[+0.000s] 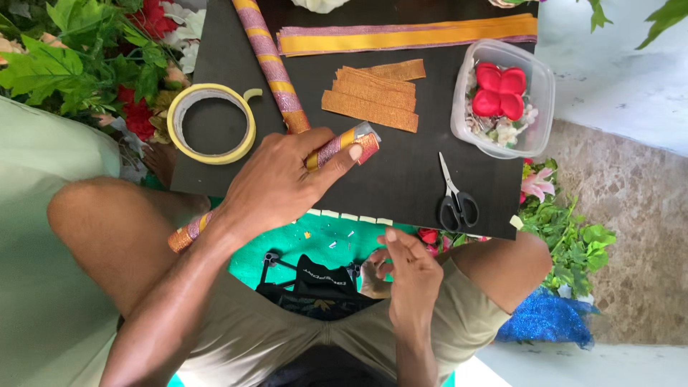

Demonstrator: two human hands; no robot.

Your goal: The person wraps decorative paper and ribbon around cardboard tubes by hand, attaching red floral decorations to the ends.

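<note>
Glittery striped stick point(342, 147) gripped in closed left hand point(276, 183) over black board point(401, 179), right hand point(412, 276) loosely curled, empty, near lap

floor: mottled beige-brown stone floor point(638, 236) at right | furniture: dark matte rectangular board point(401, 179) served as worktop | surface: pale white slab point(616, 72) upper right | cover: green felt mat point(315, 240) below board | light: soft daylight, weak shadows
</note>
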